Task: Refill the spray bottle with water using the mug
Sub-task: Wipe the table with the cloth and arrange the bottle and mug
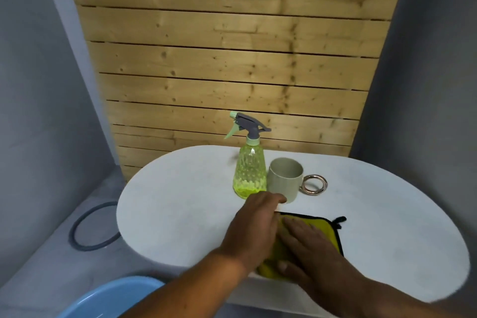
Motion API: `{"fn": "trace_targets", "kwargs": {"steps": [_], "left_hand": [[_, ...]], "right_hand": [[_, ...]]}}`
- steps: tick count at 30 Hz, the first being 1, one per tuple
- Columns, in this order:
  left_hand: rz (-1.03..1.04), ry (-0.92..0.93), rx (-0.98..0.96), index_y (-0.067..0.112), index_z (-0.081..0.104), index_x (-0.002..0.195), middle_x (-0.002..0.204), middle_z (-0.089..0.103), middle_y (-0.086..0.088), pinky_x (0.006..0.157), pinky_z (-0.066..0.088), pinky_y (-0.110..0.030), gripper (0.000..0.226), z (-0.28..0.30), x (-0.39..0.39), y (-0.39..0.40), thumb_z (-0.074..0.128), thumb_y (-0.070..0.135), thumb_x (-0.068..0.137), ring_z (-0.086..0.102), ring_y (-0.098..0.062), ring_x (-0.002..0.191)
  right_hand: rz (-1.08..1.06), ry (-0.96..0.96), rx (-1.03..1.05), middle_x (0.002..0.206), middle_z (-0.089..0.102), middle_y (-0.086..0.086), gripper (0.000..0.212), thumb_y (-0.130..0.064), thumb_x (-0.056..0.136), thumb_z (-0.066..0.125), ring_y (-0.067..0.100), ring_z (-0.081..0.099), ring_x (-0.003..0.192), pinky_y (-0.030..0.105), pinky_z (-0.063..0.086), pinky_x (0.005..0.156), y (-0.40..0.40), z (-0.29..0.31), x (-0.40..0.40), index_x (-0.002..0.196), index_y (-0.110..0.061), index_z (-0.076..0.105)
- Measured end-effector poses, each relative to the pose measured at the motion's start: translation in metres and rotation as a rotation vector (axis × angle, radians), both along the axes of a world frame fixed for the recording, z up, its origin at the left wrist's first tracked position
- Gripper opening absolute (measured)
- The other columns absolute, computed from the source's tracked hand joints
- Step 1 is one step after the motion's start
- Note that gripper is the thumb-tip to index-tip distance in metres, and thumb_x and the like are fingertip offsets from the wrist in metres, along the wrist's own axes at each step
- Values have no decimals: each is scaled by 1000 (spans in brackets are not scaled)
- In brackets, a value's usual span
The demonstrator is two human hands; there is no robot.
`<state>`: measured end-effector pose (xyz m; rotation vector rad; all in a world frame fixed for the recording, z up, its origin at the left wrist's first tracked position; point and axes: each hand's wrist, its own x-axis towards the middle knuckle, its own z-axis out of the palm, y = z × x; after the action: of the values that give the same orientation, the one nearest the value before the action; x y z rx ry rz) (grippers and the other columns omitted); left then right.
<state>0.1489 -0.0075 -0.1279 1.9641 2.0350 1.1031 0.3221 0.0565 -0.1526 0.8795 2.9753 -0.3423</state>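
Observation:
A green see-through spray bottle (249, 171) with a grey and pale green trigger head stands upright near the far edge of the white table (180, 209). Right beside it stands a pale grey-green mug (284, 179) with a shiny ring handle pointing right. My left hand (254, 227) hovers just in front of the bottle and mug, fingers together, its fingertips close to the mug's base and holding nothing. My right hand (309, 253) lies flat, palm down, on a yellow cloth (327, 230) with black trim at the table's near edge.
A wooden plank wall (232, 59) rises right behind the table. A blue basin (111, 297) sits low at the front left, below the table edge. A dark ring (93, 227) lies on the grey floor to the left.

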Motion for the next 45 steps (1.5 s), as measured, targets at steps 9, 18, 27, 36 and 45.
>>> {"fn": "trace_targets", "kwargs": {"steps": [9, 18, 27, 36, 45], "left_hand": [[-155, 697, -553, 30, 15, 161, 168, 14, -15, 121, 23, -41, 79, 121, 8, 113, 58, 8, 97, 9, -31, 157], [-156, 734, -803, 24, 30, 156, 153, 43, -5, 95, 42, -32, 95, 130, 2, 152, 85, 23, 80, 46, -28, 137], [-124, 761, -724, 29, 30, 156, 156, 40, 0, 102, 48, -39, 97, 185, 7, 166, 87, 26, 77, 47, -27, 136], [-110, 760, -798, 25, 28, 157, 152, 43, -4, 94, 43, -32, 94, 144, 6, 153, 84, 29, 81, 48, -28, 135], [-153, 716, -851, 22, 28, 156, 154, 43, -4, 103, 40, -34, 94, 119, 15, 146, 84, 30, 82, 45, -28, 138]], "right_hand": [[114, 51, 204, 152, 45, 4, 65, -70, 94, 31, 28, 43, 138, 43, 24, 106, 13, -29, 2, 149, -36, 38], [60, 41, 254, 148, 50, -4, 56, -63, 98, 25, 20, 50, 133, 40, 24, 106, 56, -31, 3, 148, -40, 35], [44, -17, 175, 164, 15, -4, 80, -72, 83, -5, 25, 12, 149, 50, 9, 116, 135, -12, -62, 152, -43, 21], [206, 72, 248, 146, 52, -3, 54, -54, 102, 15, 25, 53, 131, 47, 38, 104, 61, -19, 3, 145, -36, 41], [187, 1, 336, 153, 44, -2, 62, -67, 96, 24, 22, 35, 139, 48, 18, 106, 30, -47, 12, 149, -39, 36]]}}
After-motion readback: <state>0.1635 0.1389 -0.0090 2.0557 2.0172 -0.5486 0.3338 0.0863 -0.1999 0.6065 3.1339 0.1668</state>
